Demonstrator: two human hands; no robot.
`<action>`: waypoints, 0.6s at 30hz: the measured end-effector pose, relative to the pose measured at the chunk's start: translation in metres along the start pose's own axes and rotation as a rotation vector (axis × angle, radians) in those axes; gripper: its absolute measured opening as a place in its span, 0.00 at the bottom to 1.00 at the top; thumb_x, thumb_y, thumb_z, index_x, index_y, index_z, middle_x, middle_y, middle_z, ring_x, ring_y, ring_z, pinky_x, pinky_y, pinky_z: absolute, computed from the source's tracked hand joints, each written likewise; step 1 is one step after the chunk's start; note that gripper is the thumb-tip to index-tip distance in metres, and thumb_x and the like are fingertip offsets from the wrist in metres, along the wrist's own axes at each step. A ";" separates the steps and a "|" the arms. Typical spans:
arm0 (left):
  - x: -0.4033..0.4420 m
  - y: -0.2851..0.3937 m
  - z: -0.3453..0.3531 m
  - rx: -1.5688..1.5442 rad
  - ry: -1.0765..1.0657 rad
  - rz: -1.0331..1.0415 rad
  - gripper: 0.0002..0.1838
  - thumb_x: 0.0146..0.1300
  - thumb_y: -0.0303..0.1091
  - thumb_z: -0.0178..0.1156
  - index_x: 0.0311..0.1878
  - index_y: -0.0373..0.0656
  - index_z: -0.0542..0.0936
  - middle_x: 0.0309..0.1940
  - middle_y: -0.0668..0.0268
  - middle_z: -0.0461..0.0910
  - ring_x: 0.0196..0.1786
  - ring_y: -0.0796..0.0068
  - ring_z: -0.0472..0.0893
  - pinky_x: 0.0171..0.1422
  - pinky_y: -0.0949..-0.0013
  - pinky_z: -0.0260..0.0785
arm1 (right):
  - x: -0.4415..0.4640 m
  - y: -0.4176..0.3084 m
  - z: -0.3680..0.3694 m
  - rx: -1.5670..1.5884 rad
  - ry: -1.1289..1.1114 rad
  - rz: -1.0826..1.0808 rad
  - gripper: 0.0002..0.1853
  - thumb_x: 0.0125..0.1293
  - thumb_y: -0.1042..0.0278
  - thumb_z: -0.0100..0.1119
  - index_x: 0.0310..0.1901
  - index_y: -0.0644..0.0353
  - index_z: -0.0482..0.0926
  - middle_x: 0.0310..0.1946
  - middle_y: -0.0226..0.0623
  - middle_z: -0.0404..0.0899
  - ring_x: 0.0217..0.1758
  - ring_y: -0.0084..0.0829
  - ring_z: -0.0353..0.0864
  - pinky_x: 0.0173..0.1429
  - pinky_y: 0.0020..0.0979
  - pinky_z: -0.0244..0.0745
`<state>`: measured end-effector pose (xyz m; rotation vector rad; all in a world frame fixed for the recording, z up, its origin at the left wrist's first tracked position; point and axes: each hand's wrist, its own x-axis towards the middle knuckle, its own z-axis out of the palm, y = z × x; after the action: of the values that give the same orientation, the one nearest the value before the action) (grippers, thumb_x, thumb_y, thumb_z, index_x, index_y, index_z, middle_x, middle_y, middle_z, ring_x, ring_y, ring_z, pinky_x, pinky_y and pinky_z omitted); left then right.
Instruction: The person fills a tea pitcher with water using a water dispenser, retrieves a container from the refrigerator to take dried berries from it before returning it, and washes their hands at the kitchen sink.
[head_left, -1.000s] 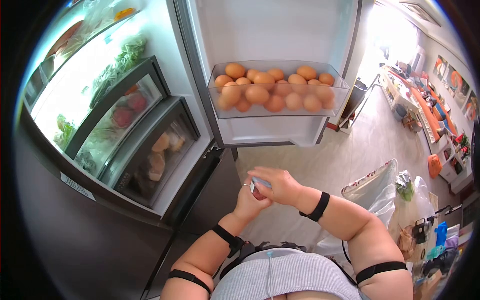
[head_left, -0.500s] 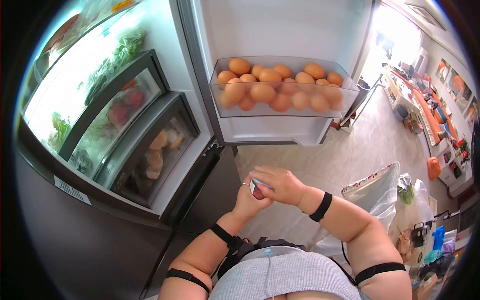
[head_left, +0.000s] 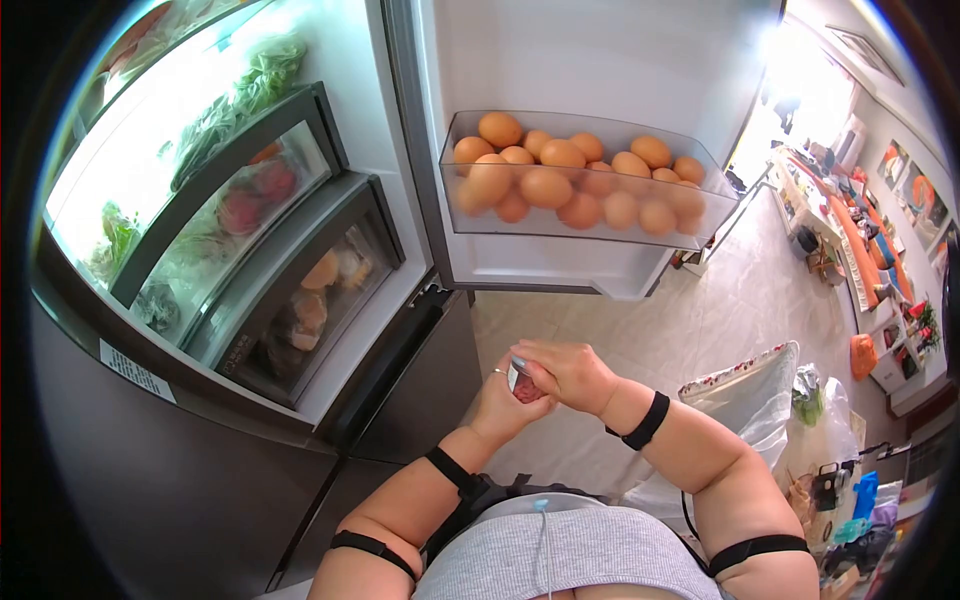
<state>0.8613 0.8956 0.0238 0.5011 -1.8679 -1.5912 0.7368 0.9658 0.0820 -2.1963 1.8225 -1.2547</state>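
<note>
A small clear container with reddish contents (head_left: pixel 525 387) is held between my two hands in front of my body. My left hand (head_left: pixel 497 408), with a ring on one finger, wraps round its side from below. Over its top lies my right hand (head_left: pixel 575 377), its fingers closed across the rim, where a bit of grey-blue edge shows. The fingers hide most of the container, so its full shape and any lid cannot be made out.
An open fridge (head_left: pixel 395 300) stands at the left, with drawers of produce (head_left: pixel 270 195). Its door carries a clear bin (head_left: pixel 590 225) full of brown eggs (head_left: pixel 545 187). To the right are a bag-lined trash bin (head_left: pixel 735 385) and a leafy vegetable (head_left: pixel 808 392).
The view has shifted slightly, so the fridge door and eggs appear further right. Both hands keep hold of the container, which shows a little more of its reddish contents.
</note>
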 end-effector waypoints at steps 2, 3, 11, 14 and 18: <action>0.000 -0.003 0.000 0.017 0.000 0.003 0.35 0.38 0.39 0.69 0.50 0.37 0.67 0.37 0.60 0.76 0.40 0.70 0.77 0.45 0.69 0.69 | 0.000 0.000 0.000 0.009 -0.009 0.022 0.13 0.59 0.64 0.51 0.42 0.61 0.77 0.40 0.43 0.78 0.42 0.41 0.77 0.47 0.34 0.74; 0.000 -0.003 -0.001 0.024 -0.009 0.002 0.35 0.37 0.39 0.70 0.50 0.37 0.67 0.37 0.60 0.76 0.40 0.70 0.77 0.45 0.69 0.69 | 0.000 0.000 -0.001 0.031 -0.033 0.044 0.13 0.59 0.64 0.51 0.43 0.61 0.77 0.41 0.43 0.77 0.43 0.41 0.77 0.48 0.34 0.73; 0.001 0.010 -0.014 -0.124 -0.198 -0.155 0.30 0.41 0.31 0.67 0.49 0.38 0.65 0.37 0.66 0.73 0.40 0.78 0.75 0.42 0.73 0.70 | 0.005 -0.007 -0.017 0.030 -0.288 0.081 0.22 0.54 0.59 0.56 0.53 0.51 0.71 0.51 0.46 0.69 0.52 0.46 0.70 0.55 0.38 0.67; 0.004 -0.006 -0.020 -0.112 -0.360 -0.102 0.34 0.40 0.31 0.68 0.52 0.37 0.63 0.38 0.64 0.73 0.41 0.77 0.74 0.43 0.72 0.69 | 0.004 -0.006 -0.015 0.094 -0.351 0.020 0.24 0.52 0.58 0.57 0.54 0.48 0.70 0.51 0.47 0.67 0.52 0.48 0.69 0.55 0.40 0.67; 0.000 0.017 -0.007 0.078 -0.221 0.074 0.40 0.37 0.35 0.72 0.52 0.33 0.61 0.38 0.60 0.73 0.41 0.75 0.74 0.43 0.71 0.70 | -0.001 -0.009 -0.004 -0.037 -0.340 0.142 0.24 0.53 0.60 0.56 0.54 0.51 0.69 0.50 0.46 0.68 0.51 0.47 0.70 0.55 0.40 0.67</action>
<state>0.8677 0.8939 0.0404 0.2943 -2.0938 -1.5827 0.7417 0.9711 0.0885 -2.0950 1.8330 -0.7711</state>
